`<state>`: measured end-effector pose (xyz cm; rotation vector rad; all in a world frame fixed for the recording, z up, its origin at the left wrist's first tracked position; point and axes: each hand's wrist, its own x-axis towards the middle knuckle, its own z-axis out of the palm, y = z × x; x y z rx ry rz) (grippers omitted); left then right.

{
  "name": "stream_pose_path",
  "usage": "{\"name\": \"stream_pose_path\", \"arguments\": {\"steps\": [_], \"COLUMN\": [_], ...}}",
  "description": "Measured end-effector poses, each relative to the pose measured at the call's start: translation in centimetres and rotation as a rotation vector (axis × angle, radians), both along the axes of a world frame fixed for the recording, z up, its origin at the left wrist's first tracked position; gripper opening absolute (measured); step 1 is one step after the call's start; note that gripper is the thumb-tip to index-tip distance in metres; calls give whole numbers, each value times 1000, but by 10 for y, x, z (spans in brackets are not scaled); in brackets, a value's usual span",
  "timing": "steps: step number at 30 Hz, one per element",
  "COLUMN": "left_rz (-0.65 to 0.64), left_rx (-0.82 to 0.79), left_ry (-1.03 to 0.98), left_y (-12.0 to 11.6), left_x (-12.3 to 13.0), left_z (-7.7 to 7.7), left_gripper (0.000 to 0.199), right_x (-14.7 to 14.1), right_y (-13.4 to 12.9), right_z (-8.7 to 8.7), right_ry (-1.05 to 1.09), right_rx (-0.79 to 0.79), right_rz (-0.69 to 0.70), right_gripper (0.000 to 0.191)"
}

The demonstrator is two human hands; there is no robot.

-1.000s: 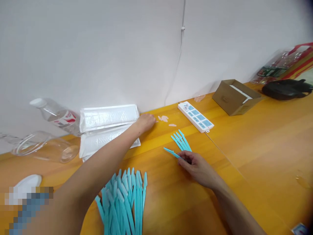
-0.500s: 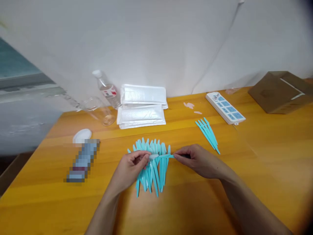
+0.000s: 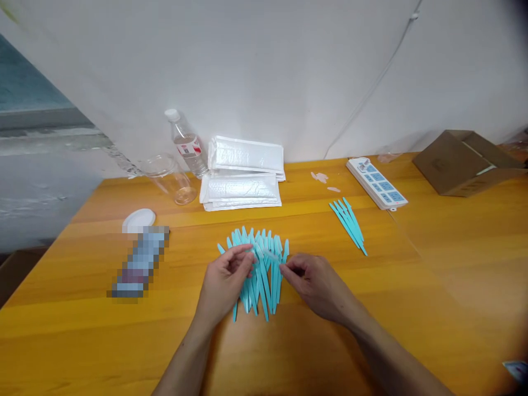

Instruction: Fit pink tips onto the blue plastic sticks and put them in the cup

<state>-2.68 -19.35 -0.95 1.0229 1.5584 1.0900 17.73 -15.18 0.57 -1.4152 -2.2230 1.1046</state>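
Note:
Over a fanned pile of slim turquoise plastic sticks shaped like eyebrow razors (image 3: 266, 291), my two hands face each other. My left hand (image 3: 223, 280) is closed in a pinch on the left end of a small pale, translucent strip (image 3: 270, 256). The thumb and forefinger of my right hand (image 3: 309, 280) pinch at its right end. Blur and the sticks behind hide where the strip ends. A smaller bunch of the same turquoise sticks (image 3: 350, 224) lies farther right. Behind that bunch are a few thin pale pieces (image 3: 319, 177).
White padded envelopes (image 3: 243, 187) lie stacked by the wall, beside a bottle (image 3: 190, 148) and a clear jar (image 3: 181, 187). A white lid (image 3: 139, 220) and a blurred-out rectangular object (image 3: 140, 264) are at left. At right are a power strip (image 3: 377, 184) and a cardboard box (image 3: 462, 162).
My right hand has shifted slightly left and its fingertips are closer to my left hand. The turquoise stick between the hands no longer shows clearly. The view has tilted slightly.

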Motion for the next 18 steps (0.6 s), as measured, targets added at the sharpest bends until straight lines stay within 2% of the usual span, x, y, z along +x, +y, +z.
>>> {"name": "stream_pose_path", "arguments": {"steps": [3, 6, 8, 10, 12, 14, 17, 18], "left_rz": [72, 31, -13, -60, -115, -210, -435, -486], "left_rx": [9, 5, 9, 49, 146, 281, 430, 443], "left_ry": [-4, 52, 111, 179, 269, 422, 742, 777], "left_y": [3, 2, 6, 18, 43, 83, 159, 184], "left_x": [-5, -7, -6, -3, 4, 19, 53, 68], "left_z": [-4, -2, 5, 13, 20, 22, 12, 6], "left_gripper": [47, 46, 44, 41, 36, 32, 29, 28], "right_x": [-18, -28, -21, 0, 31, 64, 100, 107], "right_y": [-3, -2, 0, 6, 17, 32, 54, 59], "right_z": [-14, -15, -11, -9, -10, -16, -27, -30], "right_ry": [-103, -205, -263, -316, -388, -499, -676, -709], "right_rx": [144, 212, 213, 223, 292, 417, 406, 371], "right_rz": [-152, -118, -95, -150, -321, -486, -575, -581], "right_gripper": [46, 49, 57, 61, 54, 39, 35, 34]}}
